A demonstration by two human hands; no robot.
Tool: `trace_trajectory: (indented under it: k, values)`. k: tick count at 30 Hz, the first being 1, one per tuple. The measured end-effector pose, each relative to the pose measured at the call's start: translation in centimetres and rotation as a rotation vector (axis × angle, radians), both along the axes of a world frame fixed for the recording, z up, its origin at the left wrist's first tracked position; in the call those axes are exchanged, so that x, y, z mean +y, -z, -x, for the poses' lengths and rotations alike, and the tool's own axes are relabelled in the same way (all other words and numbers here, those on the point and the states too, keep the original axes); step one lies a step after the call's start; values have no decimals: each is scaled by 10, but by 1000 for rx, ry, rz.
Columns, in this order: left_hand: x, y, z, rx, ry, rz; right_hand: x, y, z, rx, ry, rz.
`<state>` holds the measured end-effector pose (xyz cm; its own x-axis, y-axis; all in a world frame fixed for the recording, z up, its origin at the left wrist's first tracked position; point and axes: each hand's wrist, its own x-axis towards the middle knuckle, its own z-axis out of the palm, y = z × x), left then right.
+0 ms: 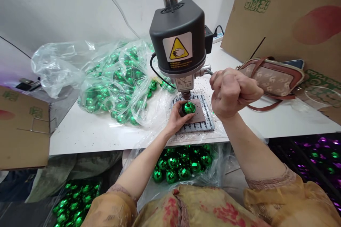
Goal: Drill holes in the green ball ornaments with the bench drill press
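Observation:
Under the chuck of a black bench drill (178,35), a shiny green faceted ball (189,108) rests in a dark round holder on the slotted metal base (207,113). My left hand (179,117) curls its thumb and fingers round the ball and holder. To the right, my right hand (233,92) is closed in a fist round the drill's lever (209,72), whose far part is hidden in the fingers. The drill tip is just above the ball; whether it touches cannot be made out.
Clear plastic bags (117,81) of green balls lie at the left back. More green balls (183,165) sit in a bag below the table edge. A patterned handbag (277,76) and a large carton (282,17) stand at the right; another carton (23,131) is at the left.

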<state>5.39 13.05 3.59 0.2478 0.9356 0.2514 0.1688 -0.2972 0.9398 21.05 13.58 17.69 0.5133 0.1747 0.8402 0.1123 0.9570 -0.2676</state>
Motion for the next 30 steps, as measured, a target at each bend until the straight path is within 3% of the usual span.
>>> trace_trajectory:
  k: [10,17,20,24,28,30]
  values:
    - [-2,-4,-2,-22,-1,0,0,6,-2,-45,-23,-71]
    - [-1,-3,-1,-10,-8,-12,-5,19,-4,-100,-30,-62]
    - [2,-2,-2,-3,2,-9,-8,2,-2,-40,-10,40]
    - [-2,-8,-6,1,-100,-2,-2,-44,-2,-6,-41,244]
    - [-36,-17,2,114,-316,-148,10,-67,-4,-21,-78,218]
    - [-65,-15,12,195,-294,-307,12,-67,-3,-10,-86,211]
